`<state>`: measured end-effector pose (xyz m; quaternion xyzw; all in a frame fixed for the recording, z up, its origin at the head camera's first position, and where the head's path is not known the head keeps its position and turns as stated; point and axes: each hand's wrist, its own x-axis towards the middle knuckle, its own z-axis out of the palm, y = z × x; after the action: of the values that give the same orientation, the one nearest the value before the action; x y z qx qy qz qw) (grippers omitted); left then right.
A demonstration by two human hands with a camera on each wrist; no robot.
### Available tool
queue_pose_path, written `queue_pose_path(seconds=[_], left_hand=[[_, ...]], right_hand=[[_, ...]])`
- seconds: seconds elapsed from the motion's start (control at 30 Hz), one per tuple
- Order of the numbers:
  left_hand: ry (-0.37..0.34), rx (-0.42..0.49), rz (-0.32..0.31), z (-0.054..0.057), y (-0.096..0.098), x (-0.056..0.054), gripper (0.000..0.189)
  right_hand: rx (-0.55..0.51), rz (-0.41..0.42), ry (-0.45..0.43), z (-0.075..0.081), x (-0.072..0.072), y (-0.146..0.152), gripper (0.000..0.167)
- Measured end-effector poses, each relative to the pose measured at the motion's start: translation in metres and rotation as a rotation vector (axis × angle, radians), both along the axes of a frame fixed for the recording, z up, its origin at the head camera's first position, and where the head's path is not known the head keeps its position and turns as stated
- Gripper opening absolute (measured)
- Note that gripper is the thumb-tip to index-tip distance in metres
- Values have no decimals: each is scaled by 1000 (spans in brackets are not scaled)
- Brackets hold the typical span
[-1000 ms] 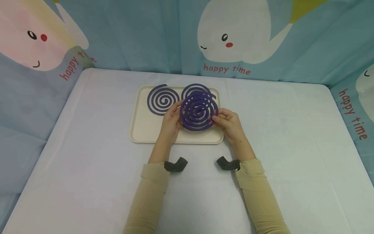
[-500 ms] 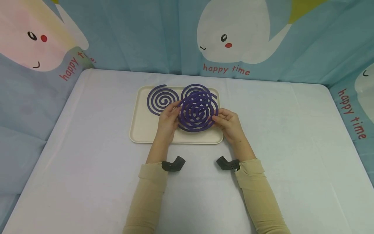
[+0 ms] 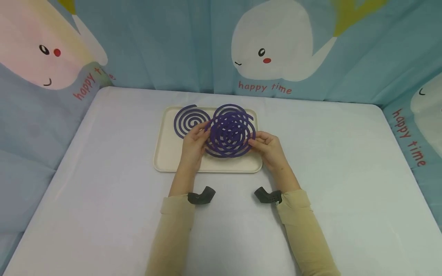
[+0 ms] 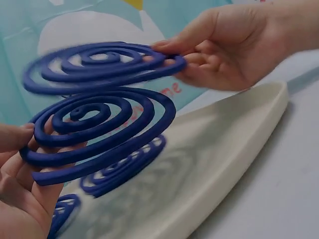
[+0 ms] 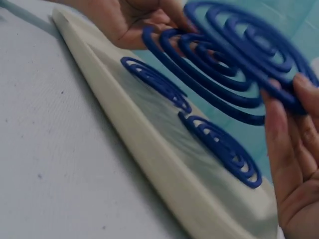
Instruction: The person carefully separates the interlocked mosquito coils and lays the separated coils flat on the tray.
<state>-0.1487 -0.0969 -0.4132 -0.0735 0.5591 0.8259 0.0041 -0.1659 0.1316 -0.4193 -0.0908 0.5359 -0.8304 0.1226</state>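
Observation:
My left hand (image 3: 193, 143) pinches a dark blue mosquito coil (image 4: 94, 169) by its edge. My right hand (image 3: 269, 149) grips a second mosquito coil (image 4: 102, 60) between thumb and fingers, above the first. In the left wrist view a gap shows between the two, while from the head view they overlap. Both are held over a cream tray (image 3: 165, 163). Two more coils lie on that tray: the left coil (image 3: 177, 128) is partly covered by my left hand, and the right coil (image 3: 228, 105) is partly hidden behind the held pair.
The tray rests on a white-covered table (image 3: 103, 172), its raised rim (image 5: 134, 129) showing in the right wrist view. A blue curtain (image 3: 172, 46) with printed whales hangs behind the table. Black wrist devices, such as the left one (image 3: 201, 196), sit at both cuffs.
My left hand has shifted left with its mosquito coil, so the two held coils overlap less. The right hand has stayed nearly in place. The head view has tilted slightly upward.

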Motion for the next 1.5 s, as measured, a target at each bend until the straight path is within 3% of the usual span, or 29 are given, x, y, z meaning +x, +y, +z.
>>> queue_pose_path(seconds=[0.13,0.33,0.43,0.57,0.7,0.87,0.97,1.2,1.5], left_hand=[[-27,-67,-45,-2,-20,7,36],[-81,-143,-203,-3,-68,19,41],[-84,-319,-235,0,-87,23,41],[-91,-566,-212,1,-101,25,39],[-73,-722,-178,1,-105,22,37],[8,-953,-163,3,-106,11,34],[11,-980,-169,4,-102,5,33],[-15,-899,-209,-1,-94,-1,34],[50,-1140,-153,10,-84,9,34]], right_hand=[[79,-6,-32,-1,5,7,35],[224,-13,-93,-4,14,24,30],[242,-12,-176,-7,14,30,27],[260,5,-235,-10,11,34,20],[326,33,-228,-10,8,33,11],[397,76,-215,-7,4,30,27],[444,91,-191,-5,3,31,33],[494,15,-208,-2,3,47,40],[569,80,-123,0,4,62,33]])
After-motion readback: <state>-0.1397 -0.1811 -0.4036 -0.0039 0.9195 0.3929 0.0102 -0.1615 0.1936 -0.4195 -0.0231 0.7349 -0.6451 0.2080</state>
